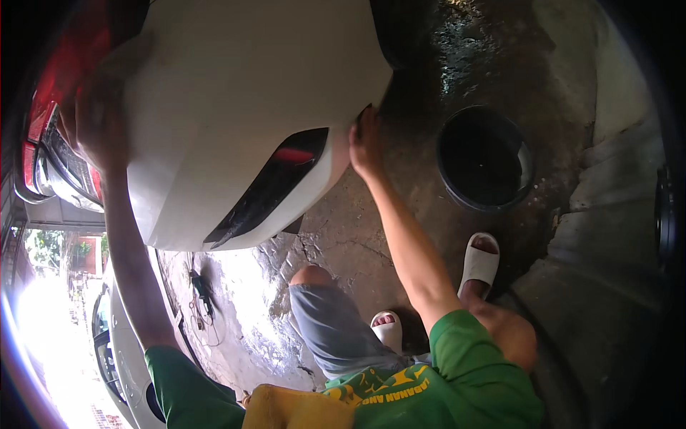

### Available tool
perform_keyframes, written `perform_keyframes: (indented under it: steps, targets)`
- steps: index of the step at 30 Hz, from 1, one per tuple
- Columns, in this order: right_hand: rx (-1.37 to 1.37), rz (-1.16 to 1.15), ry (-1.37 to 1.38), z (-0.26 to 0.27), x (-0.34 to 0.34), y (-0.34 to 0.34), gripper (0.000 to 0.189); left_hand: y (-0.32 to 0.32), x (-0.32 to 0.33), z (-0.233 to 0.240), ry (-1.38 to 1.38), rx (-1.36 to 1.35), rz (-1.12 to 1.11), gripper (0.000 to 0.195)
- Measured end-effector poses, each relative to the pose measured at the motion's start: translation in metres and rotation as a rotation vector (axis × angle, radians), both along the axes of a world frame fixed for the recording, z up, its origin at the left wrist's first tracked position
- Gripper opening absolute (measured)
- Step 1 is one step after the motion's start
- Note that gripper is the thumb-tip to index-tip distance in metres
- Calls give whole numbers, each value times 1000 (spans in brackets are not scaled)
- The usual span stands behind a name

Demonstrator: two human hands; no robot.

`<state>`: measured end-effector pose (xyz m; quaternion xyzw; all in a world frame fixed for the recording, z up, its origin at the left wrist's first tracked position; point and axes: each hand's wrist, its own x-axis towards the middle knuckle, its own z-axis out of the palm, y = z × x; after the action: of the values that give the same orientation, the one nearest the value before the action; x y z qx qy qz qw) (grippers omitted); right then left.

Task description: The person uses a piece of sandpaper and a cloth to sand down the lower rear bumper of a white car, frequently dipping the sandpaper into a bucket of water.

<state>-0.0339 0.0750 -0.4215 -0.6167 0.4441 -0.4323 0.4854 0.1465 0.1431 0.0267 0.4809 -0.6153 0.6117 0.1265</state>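
A white car body [225, 91] with a dark, narrow headlamp [273, 182] fills the upper middle of the head view. My left hand [104, 126], blurred and in shade, is at the left edge of the white bodywork. Its fingers point downward on the far side, and whether they grip anything is unclear. My right hand [366, 147] rests at the right edge of the bodywork, just beyond the headlamp, fingers bent. Something thin and dark shows at its fingertips; I cannot tell whether it is a held object or part of the car.
A dark round bucket [485, 206] stands on the stained concrete floor [353, 230] to the right. Left of my legs lies a corded power tool [201, 292]. A red vehicle [40, 126] and another white car [126, 343] are at the left. Grey wall [616, 187] borders the right.
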Motion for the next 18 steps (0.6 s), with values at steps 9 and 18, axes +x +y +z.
perform_keyframes:
  steps: [9, 18]
  targets:
    - [55, 138, -107, -13, -22, -10, 71, -6, -37, -10, -16, 14, 25, 31]
    - [-84, 24, -208, 29, 14, 48, 64, 13, -38, 9, -19, 55, -5, 31]
